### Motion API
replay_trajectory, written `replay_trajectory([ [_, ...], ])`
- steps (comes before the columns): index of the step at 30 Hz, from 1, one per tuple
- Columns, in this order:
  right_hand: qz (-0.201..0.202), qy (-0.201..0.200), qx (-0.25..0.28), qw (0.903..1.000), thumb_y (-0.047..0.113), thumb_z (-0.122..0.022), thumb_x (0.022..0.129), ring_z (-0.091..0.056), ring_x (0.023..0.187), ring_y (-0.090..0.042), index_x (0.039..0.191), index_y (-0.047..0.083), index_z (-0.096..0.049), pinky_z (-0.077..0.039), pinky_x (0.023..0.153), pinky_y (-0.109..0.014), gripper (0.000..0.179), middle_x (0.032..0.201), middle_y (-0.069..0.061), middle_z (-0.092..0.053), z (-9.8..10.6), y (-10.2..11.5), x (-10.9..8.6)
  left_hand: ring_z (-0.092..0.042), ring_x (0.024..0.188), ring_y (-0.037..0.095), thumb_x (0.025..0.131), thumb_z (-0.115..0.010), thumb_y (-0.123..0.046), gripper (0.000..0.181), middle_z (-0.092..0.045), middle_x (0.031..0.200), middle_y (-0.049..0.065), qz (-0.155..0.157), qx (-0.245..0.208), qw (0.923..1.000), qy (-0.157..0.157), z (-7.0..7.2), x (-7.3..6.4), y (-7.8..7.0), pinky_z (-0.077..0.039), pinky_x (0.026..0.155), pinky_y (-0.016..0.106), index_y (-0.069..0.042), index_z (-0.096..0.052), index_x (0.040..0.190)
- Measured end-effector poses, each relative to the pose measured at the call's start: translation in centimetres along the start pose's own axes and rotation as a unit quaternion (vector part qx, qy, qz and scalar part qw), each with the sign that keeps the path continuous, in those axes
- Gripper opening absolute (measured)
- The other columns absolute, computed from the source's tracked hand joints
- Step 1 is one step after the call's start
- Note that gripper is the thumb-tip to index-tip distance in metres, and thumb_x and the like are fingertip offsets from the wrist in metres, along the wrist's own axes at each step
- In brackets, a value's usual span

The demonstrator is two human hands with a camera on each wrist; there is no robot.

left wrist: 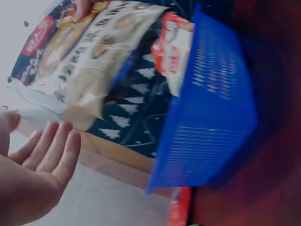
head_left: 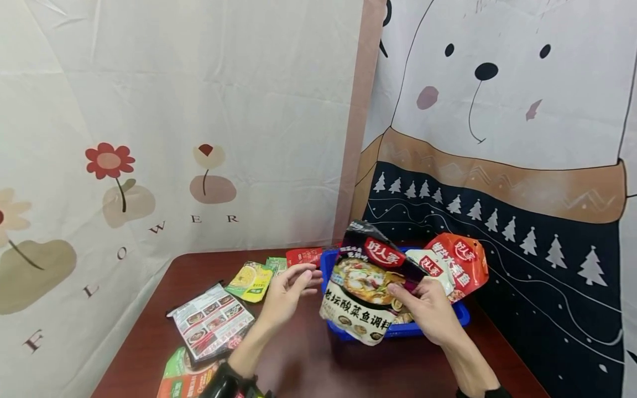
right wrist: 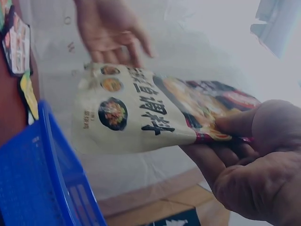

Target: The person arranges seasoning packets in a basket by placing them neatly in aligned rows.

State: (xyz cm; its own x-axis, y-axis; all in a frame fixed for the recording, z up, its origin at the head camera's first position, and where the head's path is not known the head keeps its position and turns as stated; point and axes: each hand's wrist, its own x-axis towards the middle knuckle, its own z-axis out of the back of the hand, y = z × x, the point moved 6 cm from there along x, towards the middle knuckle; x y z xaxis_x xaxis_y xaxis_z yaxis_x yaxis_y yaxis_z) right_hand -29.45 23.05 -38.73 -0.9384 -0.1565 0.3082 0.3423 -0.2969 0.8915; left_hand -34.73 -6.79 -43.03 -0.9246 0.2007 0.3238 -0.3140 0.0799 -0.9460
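My right hand (head_left: 432,310) pinches the edge of a black and cream seasoning packet (head_left: 365,279), thumb on its printed front and fingers behind. The packet is held tilted above a blue plastic basket (head_left: 463,316), hiding much of it. In the right wrist view the packet (right wrist: 136,110) extends from my thumb toward the other hand. My left hand (head_left: 291,290) is to the left of the packet with its fingers extended and nothing in them; the left wrist view shows its palm (left wrist: 35,181) facing up. Red and white packets (head_left: 460,262) stand inside the basket, leaning over its far right rim.
Left on the dark red table (head_left: 303,359) lie a black-edged packet with printed pictures (head_left: 214,320), a yellow packet (head_left: 250,281), a green one (head_left: 276,264) and an orange-green one (head_left: 186,376). Behind them is a red packet (head_left: 304,256). Printed curtains (head_left: 278,138) hang along the table's back and right.
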Motion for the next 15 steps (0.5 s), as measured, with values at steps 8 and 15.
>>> replay_trajectory([
  [8,-0.033,-0.135,0.054,0.9888,0.014,-0.069,0.114,-0.081,0.076,-0.008,0.120,-0.022,-0.074,-0.066,0.060,-0.027,0.037,0.087,0.008,-0.085,3.1,-1.2,-0.8,-0.071,0.142,0.043,0.109,-0.074,-0.019,0.044,-0.070,0.153,0.024,0.057,0.108,0.9897,-0.074,-0.5,-0.9,5.1,-0.064,0.114,0.046,-0.002,-0.067,0.150],
  [15,-0.044,-0.209,0.072,0.9742,0.016,-0.069,0.114,-0.081,0.088,-0.003,0.133,-0.018,-0.070,-0.069,0.075,-0.023,0.040,0.101,0.012,-0.083,4.0,-2.7,0.2,-0.061,0.152,0.050,0.106,-0.079,-0.026,0.074,-0.057,0.166,0.032,0.123,0.127,0.9828,-0.052,-1.9,-1.1,8.1,-0.058,0.120,0.057,0.007,-0.048,0.165],
])
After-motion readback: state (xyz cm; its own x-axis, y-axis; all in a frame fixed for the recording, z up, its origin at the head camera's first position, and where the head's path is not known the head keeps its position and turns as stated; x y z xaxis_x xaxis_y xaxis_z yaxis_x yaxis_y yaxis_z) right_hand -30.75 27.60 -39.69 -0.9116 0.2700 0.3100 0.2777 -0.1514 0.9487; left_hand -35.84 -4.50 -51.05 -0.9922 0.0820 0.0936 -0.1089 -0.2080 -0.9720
